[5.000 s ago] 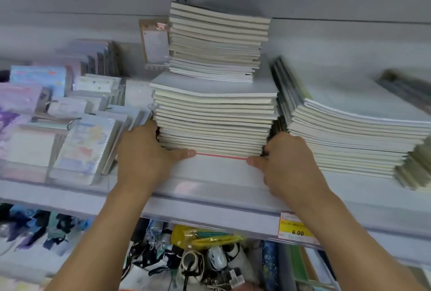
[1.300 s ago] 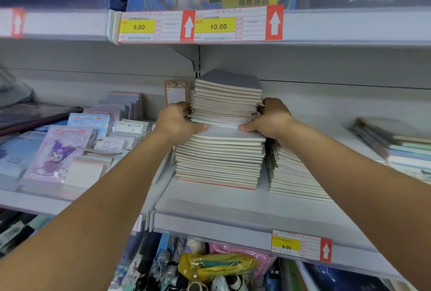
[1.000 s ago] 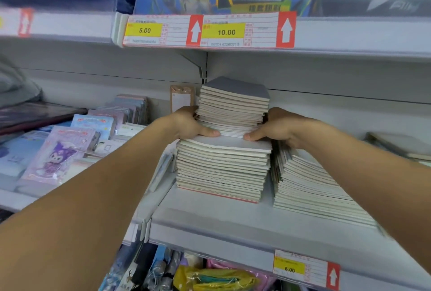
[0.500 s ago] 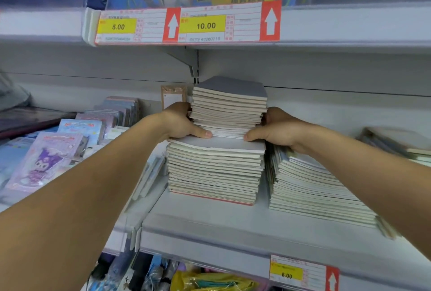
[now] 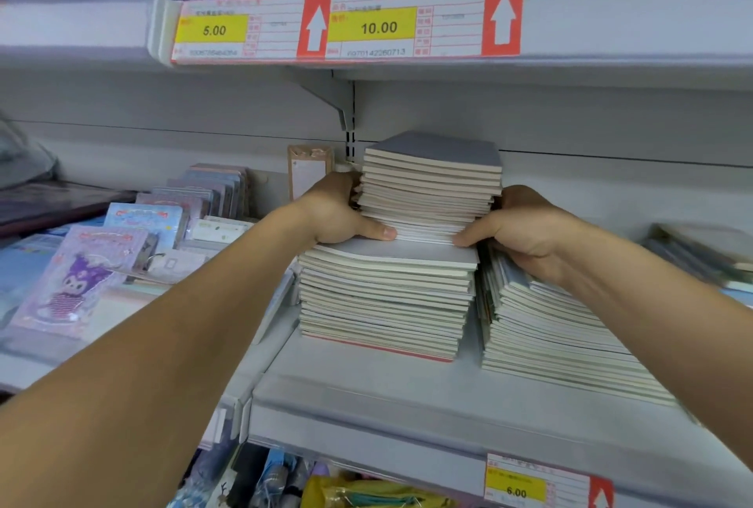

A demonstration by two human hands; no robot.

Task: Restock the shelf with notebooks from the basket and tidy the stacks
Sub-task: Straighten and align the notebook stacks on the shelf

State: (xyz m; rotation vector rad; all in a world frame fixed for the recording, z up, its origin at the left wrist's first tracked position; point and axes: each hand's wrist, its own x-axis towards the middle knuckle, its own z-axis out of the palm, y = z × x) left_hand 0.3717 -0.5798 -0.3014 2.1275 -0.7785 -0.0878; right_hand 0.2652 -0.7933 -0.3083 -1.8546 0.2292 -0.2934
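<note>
Two bare forearms enter from the bottom corners, no sleeves in view. No watch, bracelet or strap at either wrist. Left hand point(image 5: 334, 214): no glove, no ring on the parts that show; thumb nail short, unpainted. Right hand point(image 5: 517, 230): likewise ungloved, no ring seen on the thumb or the back of the hand. Most fingers of both hands are hidden. No marks or tattoos on the forearms.
</note>
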